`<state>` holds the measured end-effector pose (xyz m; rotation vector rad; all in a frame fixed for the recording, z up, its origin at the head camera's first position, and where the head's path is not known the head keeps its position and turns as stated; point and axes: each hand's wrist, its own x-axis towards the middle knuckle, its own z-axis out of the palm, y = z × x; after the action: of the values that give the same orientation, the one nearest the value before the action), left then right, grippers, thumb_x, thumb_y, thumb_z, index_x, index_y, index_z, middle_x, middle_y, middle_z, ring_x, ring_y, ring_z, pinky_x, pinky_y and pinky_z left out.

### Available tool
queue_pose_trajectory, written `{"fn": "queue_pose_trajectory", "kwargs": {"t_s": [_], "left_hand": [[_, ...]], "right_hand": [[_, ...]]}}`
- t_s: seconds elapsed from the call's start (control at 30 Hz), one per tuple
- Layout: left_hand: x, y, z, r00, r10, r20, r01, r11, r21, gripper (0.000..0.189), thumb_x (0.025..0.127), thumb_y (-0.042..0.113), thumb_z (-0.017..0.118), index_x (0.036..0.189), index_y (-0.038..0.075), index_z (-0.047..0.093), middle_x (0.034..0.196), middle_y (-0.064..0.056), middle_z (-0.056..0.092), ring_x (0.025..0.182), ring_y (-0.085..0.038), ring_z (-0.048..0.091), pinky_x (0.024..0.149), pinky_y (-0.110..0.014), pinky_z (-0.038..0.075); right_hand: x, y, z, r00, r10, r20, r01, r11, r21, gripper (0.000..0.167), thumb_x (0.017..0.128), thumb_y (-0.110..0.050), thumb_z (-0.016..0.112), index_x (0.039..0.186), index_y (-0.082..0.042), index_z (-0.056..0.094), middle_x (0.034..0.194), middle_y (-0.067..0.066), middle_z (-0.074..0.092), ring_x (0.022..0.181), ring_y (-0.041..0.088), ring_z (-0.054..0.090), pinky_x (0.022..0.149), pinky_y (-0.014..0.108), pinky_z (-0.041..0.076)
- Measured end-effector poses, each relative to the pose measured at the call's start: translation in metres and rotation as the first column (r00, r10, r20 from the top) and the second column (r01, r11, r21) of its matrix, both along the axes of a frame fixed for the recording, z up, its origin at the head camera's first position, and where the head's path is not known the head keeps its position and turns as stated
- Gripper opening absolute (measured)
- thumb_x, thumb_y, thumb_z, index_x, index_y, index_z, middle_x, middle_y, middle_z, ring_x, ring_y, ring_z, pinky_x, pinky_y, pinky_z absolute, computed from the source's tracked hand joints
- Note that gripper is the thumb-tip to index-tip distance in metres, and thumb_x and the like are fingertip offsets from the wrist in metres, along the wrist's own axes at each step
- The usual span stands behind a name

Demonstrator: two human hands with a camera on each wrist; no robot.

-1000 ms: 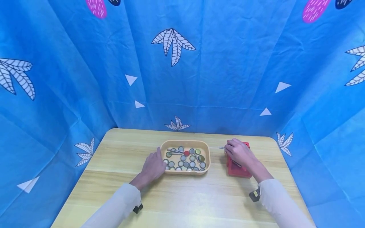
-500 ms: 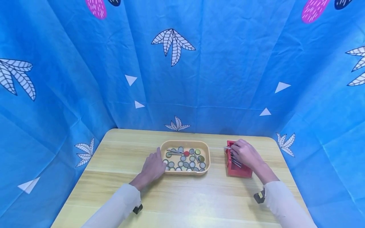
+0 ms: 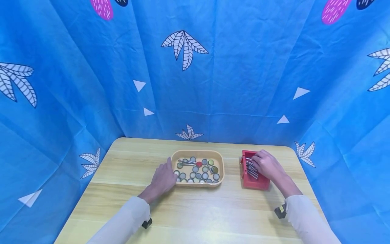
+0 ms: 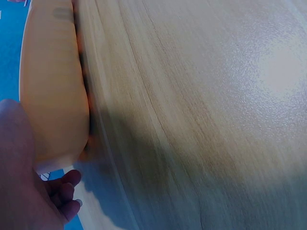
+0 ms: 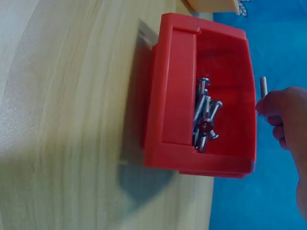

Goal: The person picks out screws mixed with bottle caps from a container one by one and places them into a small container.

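Note:
At the left end of a light orange tray (image 3: 198, 185), my left hand (image 3: 163, 178) grips the rim, thumb over the edge; in the left wrist view its other fingers (image 4: 67, 194) curl below the tray end. Round bottle caps (image 3: 205, 176), several in number, lie in the tray with a few metal bolts (image 3: 186, 163). On the right, my right hand (image 3: 267, 165) is over the red bin (image 3: 256, 184). The right wrist view shows it pinching one bolt (image 5: 263, 87) beyond the bin's far rim. Several silver bolts (image 5: 205, 112) lie piled inside the bin.
A wooden table (image 3: 213, 217) carries both containers, with a gap of bare wood between them. Blue patterned cloth (image 3: 243, 84) hangs behind the table and along both sides.
My right hand has moved right, from the bin's left edge to over its right part, bringing the bolt along. More of the bolts in the bin show. The left hand and tray stay put.

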<state>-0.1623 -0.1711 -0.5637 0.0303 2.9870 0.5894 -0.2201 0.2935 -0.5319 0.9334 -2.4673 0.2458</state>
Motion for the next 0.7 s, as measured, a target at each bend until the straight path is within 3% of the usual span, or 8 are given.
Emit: {"fn": "queue_pose_trajectory", "kwargs": {"t_s": [0.47, 0.7], "left_hand": [[0.0, 0.0, 0.001, 1.0, -0.007, -0.003, 0.007, 1.0, 0.007, 0.085, 0.094, 0.028, 0.054, 0.162, -0.006, 0.016, 0.138, -0.027, 0.057, 0.122, -0.04, 0.057, 0.108, -0.055, 0.048], [0.001, -0.001, 0.001, 1.0, -0.015, -0.027, 0.015, 1.0, -0.002, 0.084, 0.093, 0.027, 0.056, 0.161, -0.007, 0.018, 0.134, -0.026, 0.059, 0.118, -0.039, 0.057, 0.106, -0.053, 0.048]], "right_hand": [[-0.003, 0.005, -0.015, 0.989, -0.083, 0.123, 0.072, 0.993, 0.093, 0.021, 0.082, -0.004, 0.081, 0.102, 0.004, 0.079, 0.094, 0.016, 0.074, 0.091, 0.029, 0.066, 0.084, 0.044, 0.061], [-0.006, 0.002, -0.023, 0.989, -0.095, 0.117, 0.082, 0.99, 0.113, 0.018, 0.082, -0.004, 0.081, 0.099, 0.002, 0.08, 0.094, 0.015, 0.075, 0.092, 0.03, 0.065, 0.087, 0.044, 0.06]]}}
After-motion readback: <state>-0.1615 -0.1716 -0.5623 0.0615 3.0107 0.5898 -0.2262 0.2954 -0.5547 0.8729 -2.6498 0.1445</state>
